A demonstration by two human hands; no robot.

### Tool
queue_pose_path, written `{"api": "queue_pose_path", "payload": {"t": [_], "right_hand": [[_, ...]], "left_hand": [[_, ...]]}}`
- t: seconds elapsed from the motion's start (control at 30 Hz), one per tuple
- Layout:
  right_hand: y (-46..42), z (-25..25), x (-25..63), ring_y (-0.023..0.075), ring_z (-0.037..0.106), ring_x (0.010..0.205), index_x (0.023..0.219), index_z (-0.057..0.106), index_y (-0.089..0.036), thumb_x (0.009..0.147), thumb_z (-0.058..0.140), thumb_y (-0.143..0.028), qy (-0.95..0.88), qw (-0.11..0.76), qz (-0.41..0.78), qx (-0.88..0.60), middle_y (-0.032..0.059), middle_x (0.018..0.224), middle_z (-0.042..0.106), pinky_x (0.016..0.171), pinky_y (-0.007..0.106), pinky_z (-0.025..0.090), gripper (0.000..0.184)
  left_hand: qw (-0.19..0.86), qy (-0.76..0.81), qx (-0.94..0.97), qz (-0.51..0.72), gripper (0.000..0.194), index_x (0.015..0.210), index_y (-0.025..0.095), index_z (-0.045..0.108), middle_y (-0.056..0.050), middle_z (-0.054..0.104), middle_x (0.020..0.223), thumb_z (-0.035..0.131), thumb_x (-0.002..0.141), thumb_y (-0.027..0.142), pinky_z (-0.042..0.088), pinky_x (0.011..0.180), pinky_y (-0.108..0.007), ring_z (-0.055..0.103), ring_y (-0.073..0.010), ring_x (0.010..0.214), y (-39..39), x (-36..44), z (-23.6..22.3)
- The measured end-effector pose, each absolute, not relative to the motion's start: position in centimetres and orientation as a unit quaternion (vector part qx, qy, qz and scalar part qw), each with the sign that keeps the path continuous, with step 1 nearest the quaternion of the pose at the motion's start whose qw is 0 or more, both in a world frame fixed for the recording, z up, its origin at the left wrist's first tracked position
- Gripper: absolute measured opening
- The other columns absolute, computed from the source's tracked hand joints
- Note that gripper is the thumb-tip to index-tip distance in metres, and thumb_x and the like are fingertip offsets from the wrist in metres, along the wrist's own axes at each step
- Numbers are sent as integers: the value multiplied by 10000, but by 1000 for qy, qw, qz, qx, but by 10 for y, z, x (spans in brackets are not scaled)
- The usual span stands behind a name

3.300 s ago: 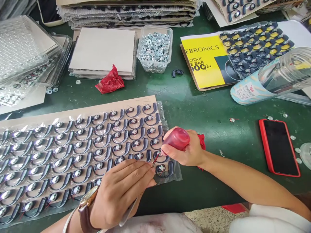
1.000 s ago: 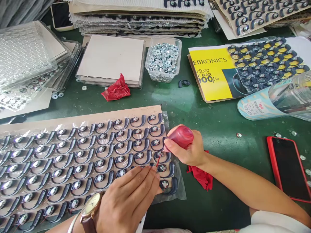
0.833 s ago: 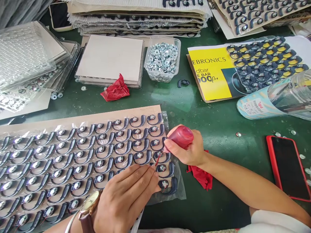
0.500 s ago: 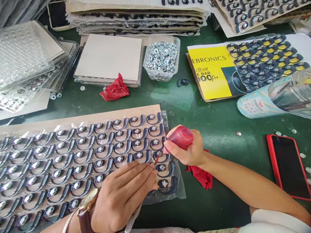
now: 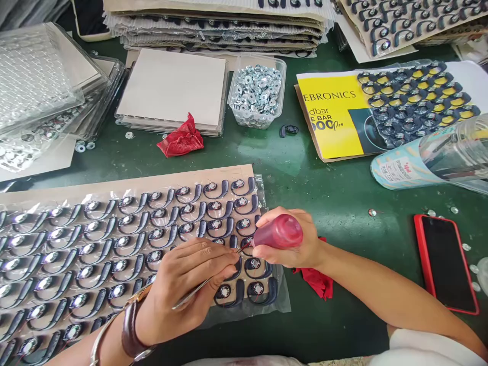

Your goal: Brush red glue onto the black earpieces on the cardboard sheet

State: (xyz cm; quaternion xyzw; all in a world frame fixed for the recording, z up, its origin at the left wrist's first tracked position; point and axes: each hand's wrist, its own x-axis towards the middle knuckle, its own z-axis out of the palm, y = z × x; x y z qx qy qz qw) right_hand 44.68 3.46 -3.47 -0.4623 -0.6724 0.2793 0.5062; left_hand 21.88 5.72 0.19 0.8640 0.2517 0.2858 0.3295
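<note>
Green tabletop (image 5: 335,203) bears a tan card (image 5: 213,176) lined with rows of black hook-shaped parts (image 5: 273,290). Beside the card's right edge, the right hand (image 5: 309,241) wraps around a red squeeze bottle (image 5: 280,233), lying nearly level, narrow end pointing left. Opposite, over the card, the left hand (image 5: 190,274) pinches a slim metal tool (image 5: 192,294) slanting up rightward, its tip just beside that narrow end, above the rightmost column; whether they touch is unclear

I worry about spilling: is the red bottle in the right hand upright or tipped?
Tipped: the red bottle slants in the right hand, its rounded base turned right, other end toward the left hand.
</note>
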Motion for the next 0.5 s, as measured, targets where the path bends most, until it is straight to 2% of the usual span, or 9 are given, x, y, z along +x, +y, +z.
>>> {"api": "queue_pose_path", "payload": {"t": [0.13, 0.23, 0.33, 0.5], "right_hand": [[37, -17, 448, 136, 638, 569, 818, 649, -192, 725, 816, -444, -661, 432, 347, -506, 8, 707, 708, 574, 253, 539, 316], [47, -2, 453, 134, 635, 560, 762, 660, -194, 790, 771, -422, -626, 385, 432, -523, 2, 662, 694, 567, 254, 540, 256], [60, -5, 455, 159, 660, 573, 709, 655, -200, 795, 769, -384, -604, 438, 424, -513, 11, 637, 690, 572, 280, 556, 233], [69, -36, 448, 201, 703, 611, 782, 649, -201, 771, 773, -382, -574, 534, 367, -501, 42, 659, 712, 565, 306, 585, 219]], "left_hand": [[347, 261, 854, 286, 198, 1048, 138, 663, -73, 751, 973, 566, 896, 55, 569, 784, -263, 711, -136, 852, 58, 217, 1], [337, 256, 857, 294, 194, 1051, 140, 657, -68, 754, 967, 542, 916, 63, 576, 786, -262, 712, -133, 860, 58, 215, 1], [266, 227, 890, 293, 190, 1076, 133, 657, -63, 754, 987, 549, 925, 92, 584, 853, -282, 714, -148, 932, 57, 211, 0], [131, 177, 942, 255, 277, 1184, 67, 643, -124, 716, 1130, 508, 963, 164, 545, 1005, -363, 671, -226, 1112, 55, 205, -12]]}}
